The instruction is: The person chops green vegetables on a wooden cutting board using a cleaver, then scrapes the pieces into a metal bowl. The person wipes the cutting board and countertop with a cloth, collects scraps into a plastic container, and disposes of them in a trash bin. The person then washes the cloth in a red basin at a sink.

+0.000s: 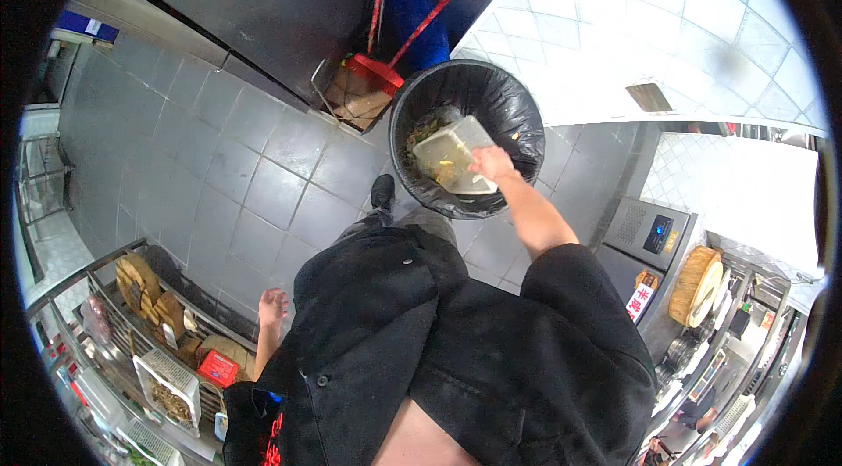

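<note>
My right hand (493, 164) grips the edge of a translucent plastic container (454, 147), tilted inside the mouth of a round trash bin (402, 171). Yellow scraps cling to the container. A black plastic liner (503, 97) covers the bin's inside, and green and brown waste (427, 130) shows beside the container. Down at my left side, my left hand (273, 305) hangs with its fingers loosely apart and nothing in it. The nearest things to it are those on a slatted metal rack.
A red broom (376, 73) and a dustpan (352, 94) stand beyond the bin, beside a blue object (414, 18). At lower left, the metal rack (85, 282) bears a white basket (170, 393) and a red box (218, 368). A metal appliance (648, 229) stands at right on the grey tiled floor (263, 170).
</note>
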Action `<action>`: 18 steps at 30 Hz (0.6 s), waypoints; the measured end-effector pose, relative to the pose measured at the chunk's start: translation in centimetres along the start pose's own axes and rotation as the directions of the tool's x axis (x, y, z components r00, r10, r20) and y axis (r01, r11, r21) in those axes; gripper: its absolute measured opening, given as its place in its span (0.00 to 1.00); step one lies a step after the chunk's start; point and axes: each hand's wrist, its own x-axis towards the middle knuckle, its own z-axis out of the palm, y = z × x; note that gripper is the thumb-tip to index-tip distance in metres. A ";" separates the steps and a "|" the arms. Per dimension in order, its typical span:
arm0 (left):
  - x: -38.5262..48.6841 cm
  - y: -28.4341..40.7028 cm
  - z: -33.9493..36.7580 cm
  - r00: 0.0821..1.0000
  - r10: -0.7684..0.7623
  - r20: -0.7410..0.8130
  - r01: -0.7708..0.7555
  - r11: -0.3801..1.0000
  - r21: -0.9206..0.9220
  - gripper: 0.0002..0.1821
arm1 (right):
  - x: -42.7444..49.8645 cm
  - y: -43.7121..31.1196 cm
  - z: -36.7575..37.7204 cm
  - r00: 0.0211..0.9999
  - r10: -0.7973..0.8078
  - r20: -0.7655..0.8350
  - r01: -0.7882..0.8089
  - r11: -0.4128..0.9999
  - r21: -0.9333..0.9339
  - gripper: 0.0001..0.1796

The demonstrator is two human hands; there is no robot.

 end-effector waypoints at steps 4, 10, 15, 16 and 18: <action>1.2 0.5 1.9 0.999 0.008 0.048 -0.010 0.999 0.038 0.15 | 0.5 1.9 -3.4 0.995 0.013 -0.097 -0.018 0.999 -0.050 0.16; 2.2 3.6 3.3 0.985 0.133 0.113 -0.145 0.984 0.103 0.13 | -2.2 -8.7 3.4 0.990 -0.008 0.143 0.023 0.995 -0.099 0.12; 5.7 8.7 3.7 0.971 -0.022 0.237 -0.068 0.928 0.366 0.11 | -7.2 -10.5 6.0 0.997 0.082 -0.014 -0.081 0.992 0.097 0.12; 7.0 10.1 3.4 0.962 0.000 0.272 -0.139 0.858 0.494 0.12 | -8.3 -9.8 5.6 0.984 0.165 -0.061 -0.156 0.979 0.135 0.12; 9.9 12.5 3.7 0.937 0.020 0.350 -0.247 0.745 0.620 0.13 | -10.9 -8.7 4.9 0.918 0.298 -0.261 -0.232 0.939 0.255 0.10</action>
